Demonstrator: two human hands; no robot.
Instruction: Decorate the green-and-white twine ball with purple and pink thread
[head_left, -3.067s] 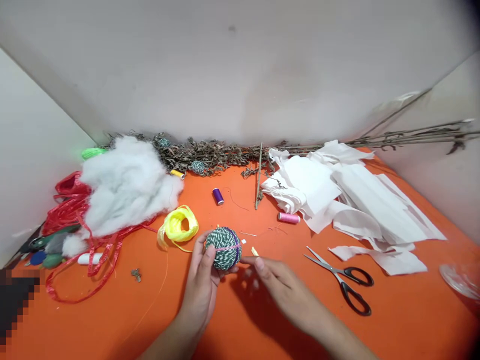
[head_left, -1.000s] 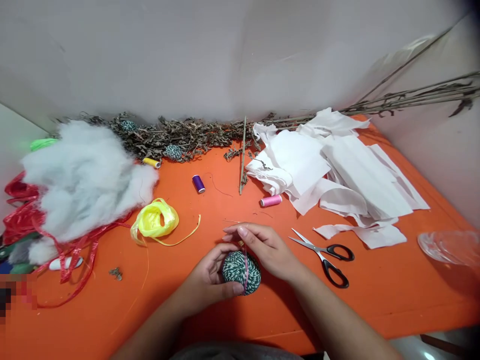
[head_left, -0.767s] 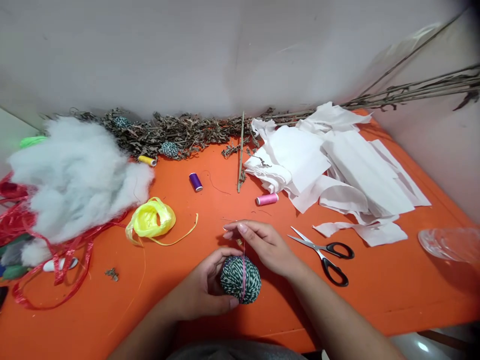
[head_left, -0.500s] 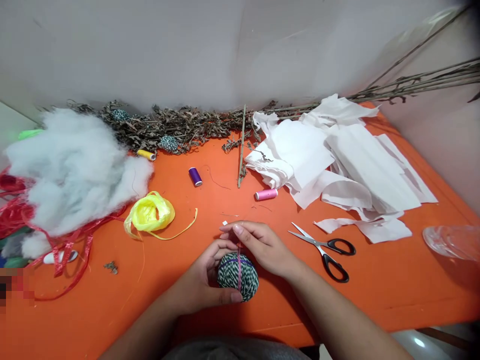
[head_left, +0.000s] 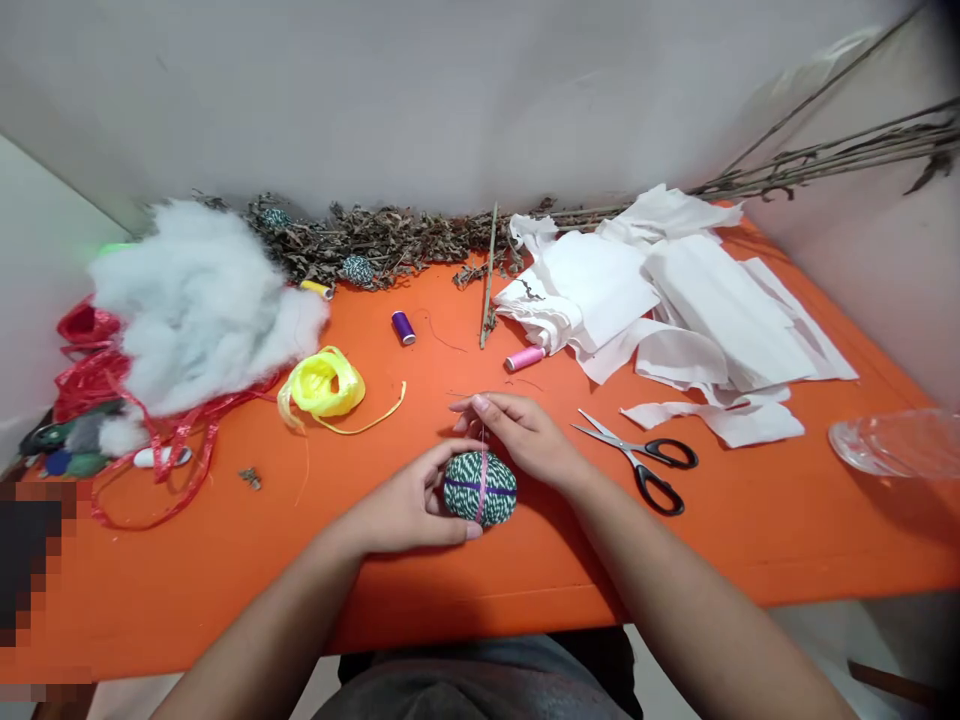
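Note:
A green-and-white yarn ball [head_left: 499, 508] is gripped by my left hand [head_left: 409, 500], with the thumb on its near side and the fingers behind it. Purple and pink bands of thread cross on the ball. Just above it, my right hand [head_left: 521, 430] pinches the thread [head_left: 484, 438] that rises from the pink band. Whether a needle is also between those fingertips I cannot make out. Scissors [head_left: 637, 455] with black handles lie partly open to the right of my right hand. Beyond my hands lie a pink thread spool [head_left: 525, 358] and a purple spool [head_left: 403, 328].
A yellow ribbon roll [head_left: 352, 385], white stuffing [head_left: 202, 310] and red ribbon [head_left: 86, 385] lie on the left. Dried branches [head_left: 420, 240] with another yarn ball [head_left: 358, 269] run along the wall. White cloth pieces [head_left: 600, 290] and a clear plastic container [head_left: 892, 445] are on the right.
The camera view has shifted, so more of the table's near edge shows. The ball has turned slightly, bringing the purple band into fuller view. Both hands keep their hold.

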